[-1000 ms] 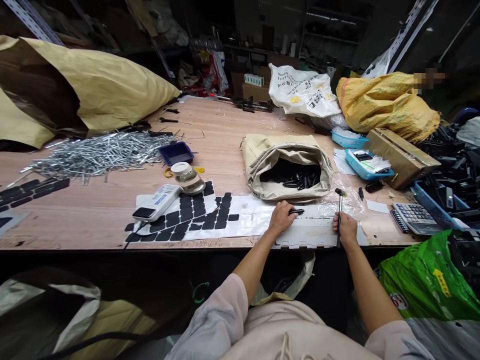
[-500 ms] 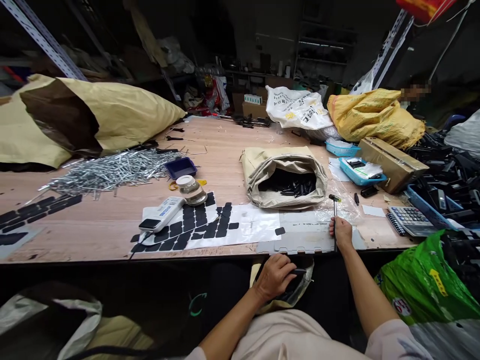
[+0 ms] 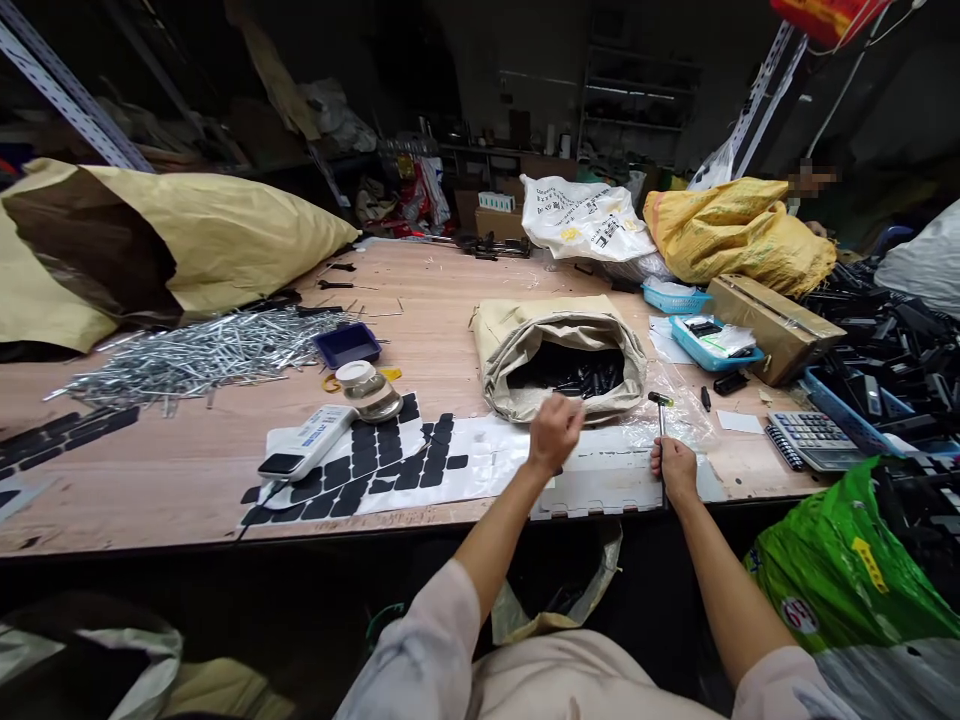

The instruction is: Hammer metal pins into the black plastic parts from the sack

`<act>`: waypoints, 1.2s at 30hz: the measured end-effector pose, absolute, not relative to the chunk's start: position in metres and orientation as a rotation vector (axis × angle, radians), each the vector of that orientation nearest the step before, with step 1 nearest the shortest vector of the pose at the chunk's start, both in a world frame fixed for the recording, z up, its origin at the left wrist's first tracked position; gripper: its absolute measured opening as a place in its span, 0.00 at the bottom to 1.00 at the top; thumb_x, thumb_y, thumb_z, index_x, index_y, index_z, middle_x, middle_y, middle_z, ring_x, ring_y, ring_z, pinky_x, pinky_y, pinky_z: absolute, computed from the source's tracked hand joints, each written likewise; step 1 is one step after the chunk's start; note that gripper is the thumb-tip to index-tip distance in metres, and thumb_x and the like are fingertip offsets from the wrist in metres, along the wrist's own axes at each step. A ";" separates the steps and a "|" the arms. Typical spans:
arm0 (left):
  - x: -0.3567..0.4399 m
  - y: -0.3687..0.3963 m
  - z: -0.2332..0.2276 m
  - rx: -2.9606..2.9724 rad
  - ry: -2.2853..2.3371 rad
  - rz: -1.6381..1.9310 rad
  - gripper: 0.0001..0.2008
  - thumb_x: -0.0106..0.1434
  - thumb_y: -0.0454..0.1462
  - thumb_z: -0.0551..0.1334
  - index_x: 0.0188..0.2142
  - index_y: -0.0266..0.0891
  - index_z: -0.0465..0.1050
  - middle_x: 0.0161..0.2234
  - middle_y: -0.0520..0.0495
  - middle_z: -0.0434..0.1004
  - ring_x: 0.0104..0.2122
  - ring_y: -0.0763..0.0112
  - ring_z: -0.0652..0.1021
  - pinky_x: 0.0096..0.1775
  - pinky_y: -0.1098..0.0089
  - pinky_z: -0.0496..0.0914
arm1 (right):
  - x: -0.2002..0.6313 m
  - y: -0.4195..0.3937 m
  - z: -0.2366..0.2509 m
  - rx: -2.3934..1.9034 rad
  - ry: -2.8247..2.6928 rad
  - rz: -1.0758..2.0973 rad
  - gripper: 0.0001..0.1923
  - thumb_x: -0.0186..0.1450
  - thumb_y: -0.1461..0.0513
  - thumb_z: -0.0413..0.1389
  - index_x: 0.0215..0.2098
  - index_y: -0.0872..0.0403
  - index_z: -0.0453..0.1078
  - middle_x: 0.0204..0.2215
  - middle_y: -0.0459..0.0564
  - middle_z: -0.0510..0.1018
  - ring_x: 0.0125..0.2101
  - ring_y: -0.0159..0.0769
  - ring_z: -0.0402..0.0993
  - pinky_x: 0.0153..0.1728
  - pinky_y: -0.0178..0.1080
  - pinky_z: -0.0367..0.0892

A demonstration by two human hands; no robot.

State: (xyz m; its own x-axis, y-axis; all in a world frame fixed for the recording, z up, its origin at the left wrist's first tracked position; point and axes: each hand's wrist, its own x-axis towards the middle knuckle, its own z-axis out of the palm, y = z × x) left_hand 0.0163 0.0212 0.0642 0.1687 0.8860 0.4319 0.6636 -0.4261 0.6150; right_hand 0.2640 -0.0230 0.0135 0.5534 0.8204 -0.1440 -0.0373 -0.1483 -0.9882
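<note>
My left hand [image 3: 555, 432] hovers over the table just in front of a rolled-down beige sack [image 3: 495, 335]. Its fingers are loosely curled and I see nothing in it. Several small black parts [image 3: 577, 378] lie inside the sack. My right hand [image 3: 675, 468] rests at the table's front edge and grips the handle of a small hammer [image 3: 661, 402], which stands with its head up. Between my hands lies a flat grey notched plate [image 3: 600, 488] on clear plastic film.
Left of my hands are a sheet of black pads [image 3: 375, 460], a white handheld device [image 3: 300, 450], a glass jar [image 3: 367, 385], a blue tray [image 3: 347, 343] and a pile of metal pins [image 3: 195, 350]. At right stand a calculator [image 3: 806, 438], blue baskets [image 3: 709, 340], a box [image 3: 772, 312] and a green bag [image 3: 847, 560].
My left hand held a black part on the plate, dropped below the table edge to a bag, then rose back to the sack's front. My right hand kept its hold on the hammer.
</note>
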 end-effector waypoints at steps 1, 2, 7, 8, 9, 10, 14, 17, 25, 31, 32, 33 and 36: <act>0.018 0.048 0.069 2.114 1.612 1.115 0.13 0.71 0.38 0.56 0.47 0.43 0.79 0.43 0.41 0.73 0.46 0.59 0.72 0.49 0.59 0.69 | 0.264 -0.023 0.014 -1.544 -0.686 0.866 0.13 0.57 0.53 0.59 0.31 0.55 0.71 0.18 0.41 0.72 0.14 0.28 0.66 0.11 0.30 0.62; 0.019 0.072 0.070 2.091 1.707 1.069 0.11 0.70 0.37 0.58 0.46 0.43 0.79 0.44 0.41 0.72 0.47 0.58 0.71 0.50 0.59 0.68 | 0.263 -0.023 0.014 -1.541 -0.678 0.872 0.14 0.57 0.52 0.59 0.31 0.55 0.71 0.18 0.41 0.72 0.14 0.28 0.65 0.11 0.30 0.61; 0.019 0.138 0.053 2.204 1.748 0.634 0.05 0.64 0.35 0.65 0.38 0.43 0.81 0.44 0.43 0.71 0.50 0.55 0.68 0.52 0.60 0.65 | 0.262 -0.022 0.012 -1.532 -0.657 0.895 0.13 0.57 0.53 0.59 0.31 0.55 0.70 0.18 0.40 0.71 0.13 0.27 0.65 0.11 0.30 0.61; 0.020 0.141 0.049 2.234 1.726 0.575 0.05 0.63 0.35 0.65 0.38 0.42 0.81 0.44 0.43 0.71 0.51 0.55 0.67 0.52 0.59 0.64 | 0.262 -0.022 0.012 -1.531 -0.656 0.897 0.13 0.57 0.53 0.59 0.31 0.54 0.70 0.18 0.40 0.71 0.13 0.27 0.65 0.11 0.30 0.61; 0.021 0.142 0.045 2.255 1.717 0.533 0.05 0.63 0.35 0.66 0.38 0.42 0.80 0.44 0.42 0.71 0.51 0.55 0.67 0.52 0.59 0.64 | 0.262 -0.022 0.012 -1.531 -0.653 0.896 0.13 0.57 0.53 0.59 0.31 0.54 0.70 0.18 0.40 0.72 0.13 0.27 0.65 0.11 0.29 0.60; 0.021 0.142 0.042 2.264 1.720 0.503 0.05 0.62 0.34 0.66 0.38 0.41 0.80 0.44 0.42 0.71 0.52 0.54 0.67 0.53 0.59 0.63 | 0.262 -0.022 0.012 -1.533 -0.650 0.894 0.13 0.57 0.53 0.59 0.31 0.54 0.70 0.17 0.40 0.72 0.13 0.27 0.65 0.11 0.29 0.60; 0.021 0.136 0.041 2.245 1.771 0.466 0.05 0.63 0.35 0.66 0.39 0.41 0.79 0.46 0.41 0.72 0.52 0.53 0.67 0.52 0.58 0.63 | 0.262 -0.022 0.012 -1.533 -0.641 0.891 0.12 0.57 0.54 0.59 0.31 0.54 0.71 0.17 0.40 0.72 0.13 0.27 0.65 0.11 0.29 0.60; 0.015 0.121 0.051 2.204 1.826 0.607 0.06 0.66 0.37 0.64 0.42 0.42 0.77 0.46 0.40 0.73 0.52 0.52 0.67 0.52 0.57 0.62 | 0.263 -0.022 0.013 -1.536 -0.639 0.895 0.12 0.57 0.54 0.59 0.31 0.55 0.71 0.17 0.41 0.72 0.13 0.28 0.65 0.11 0.30 0.61; 0.011 0.027 0.045 2.368 1.315 0.830 0.08 0.66 0.39 0.66 0.45 0.46 0.79 0.43 0.45 0.76 0.48 0.57 0.70 0.51 0.58 0.64 | 0.264 -0.022 0.014 -1.554 -0.660 0.865 0.12 0.57 0.53 0.59 0.30 0.54 0.71 0.17 0.42 0.72 0.13 0.28 0.65 0.10 0.29 0.60; 0.012 0.021 0.010 2.114 1.408 0.767 0.10 0.62 0.38 0.70 0.43 0.44 0.81 0.40 0.47 0.77 0.44 0.61 0.72 0.47 0.62 0.67 | 0.264 -0.022 0.016 -1.523 -0.679 0.861 0.14 0.57 0.52 0.60 0.31 0.55 0.72 0.18 0.41 0.71 0.14 0.27 0.65 0.12 0.29 0.61; 0.011 0.024 0.009 2.070 1.414 0.774 0.10 0.61 0.39 0.70 0.43 0.44 0.81 0.40 0.47 0.77 0.44 0.61 0.72 0.47 0.63 0.67 | 0.264 -0.023 0.017 -1.509 -0.675 0.857 0.15 0.57 0.52 0.60 0.31 0.55 0.72 0.18 0.41 0.72 0.14 0.27 0.65 0.12 0.30 0.61; 0.011 0.026 0.008 2.039 1.416 0.776 0.10 0.61 0.39 0.70 0.43 0.44 0.81 0.41 0.47 0.77 0.45 0.62 0.72 0.47 0.63 0.67 | 0.263 -0.025 0.020 -1.496 -0.674 0.846 0.15 0.57 0.51 0.61 0.31 0.55 0.73 0.19 0.42 0.72 0.14 0.27 0.65 0.12 0.30 0.61; 0.011 0.028 0.011 1.999 1.427 0.755 0.10 0.61 0.39 0.70 0.43 0.44 0.81 0.41 0.48 0.77 0.46 0.61 0.72 0.47 0.63 0.67 | 0.258 -0.039 0.029 -1.515 -0.737 0.761 0.17 0.58 0.49 0.61 0.32 0.55 0.75 0.21 0.44 0.74 0.15 0.28 0.65 0.13 0.31 0.62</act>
State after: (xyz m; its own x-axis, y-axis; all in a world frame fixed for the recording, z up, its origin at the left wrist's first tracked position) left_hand 0.0106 0.0278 0.0106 0.2732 0.9544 0.1202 0.6360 -0.2730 0.7218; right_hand 0.2576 -0.0391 0.0285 0.5814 0.8123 -0.0460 0.0209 -0.0715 -0.9972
